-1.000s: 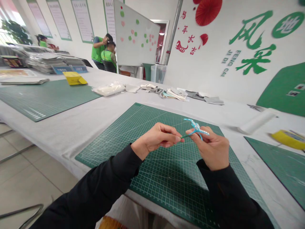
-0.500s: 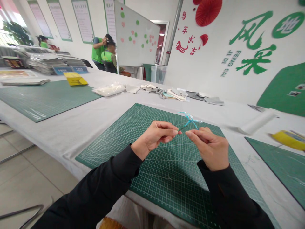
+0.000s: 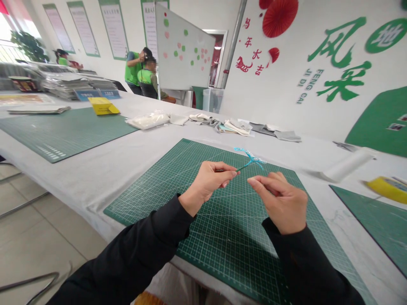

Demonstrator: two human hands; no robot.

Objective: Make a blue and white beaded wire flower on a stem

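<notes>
My left hand (image 3: 216,180) pinches the thin green stem of a small artificial flower (image 3: 252,160) between thumb and fingertips. Its head spreads into several bright blue strands, some with white specks, pointing up and to the right. Just below and right of the strands is my right hand (image 3: 280,199), thumb against curled fingers; whether anything lies inside that pinch is hidden. A small gap shows between the right thumb tip and the stem. Both hands are above a green gridded cutting mat (image 3: 222,245).
Folded cloth pieces (image 3: 235,127) and a plastic-wrapped packet (image 3: 149,120) lie along the table's far side. A yellow box (image 3: 103,106) sits on another mat at left. To the right are a white roll (image 3: 348,165) and a yellow item (image 3: 386,189). People in green vests (image 3: 135,74) are beyond.
My right hand has drawn slightly away from the blue strands, down and to the right. The flower has tilted a little leftward in my left hand. The view has shifted slightly.
</notes>
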